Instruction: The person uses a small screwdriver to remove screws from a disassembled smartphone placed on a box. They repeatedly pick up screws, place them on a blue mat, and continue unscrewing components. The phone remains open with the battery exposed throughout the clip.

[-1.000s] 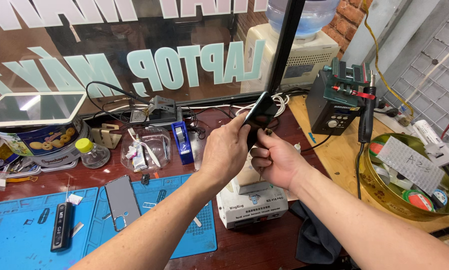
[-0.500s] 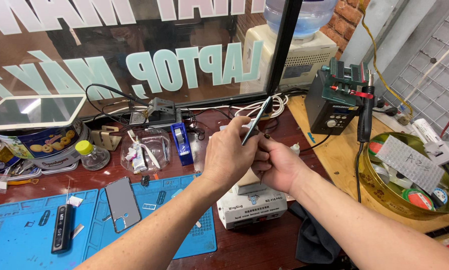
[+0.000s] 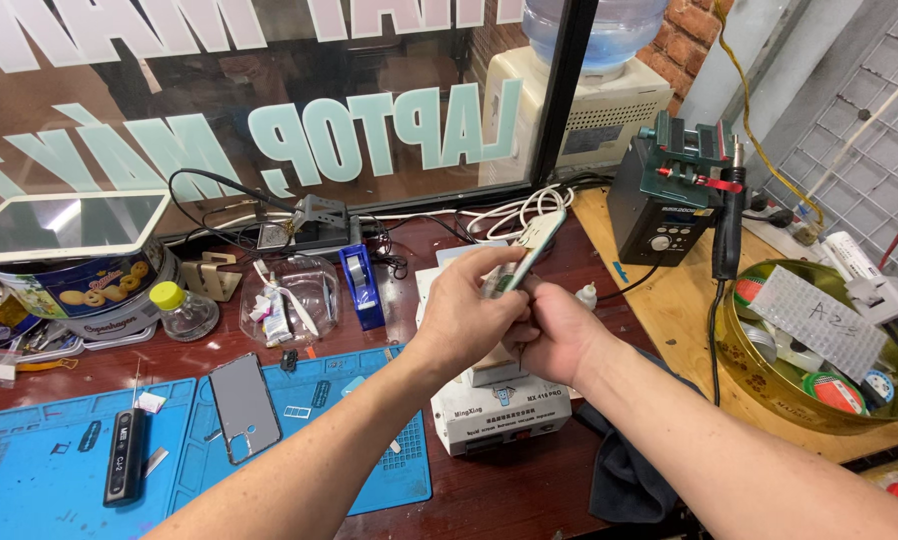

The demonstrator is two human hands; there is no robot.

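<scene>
bench: dark red wooden table (image 3: 529, 500), white heating unit (image 3: 499, 415) below both hands
phone (image 3: 531, 248): held tilted in the air above that unit
left hand (image 3: 469, 310): closed around its lower part
right hand (image 3: 557, 335): pinching its bottom edge
step: seems inspecting; calls for steady grip

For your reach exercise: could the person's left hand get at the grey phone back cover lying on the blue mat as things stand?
Probably not at once: the left hand is busy gripping a phone. The cover itself lies uncovered.
</scene>
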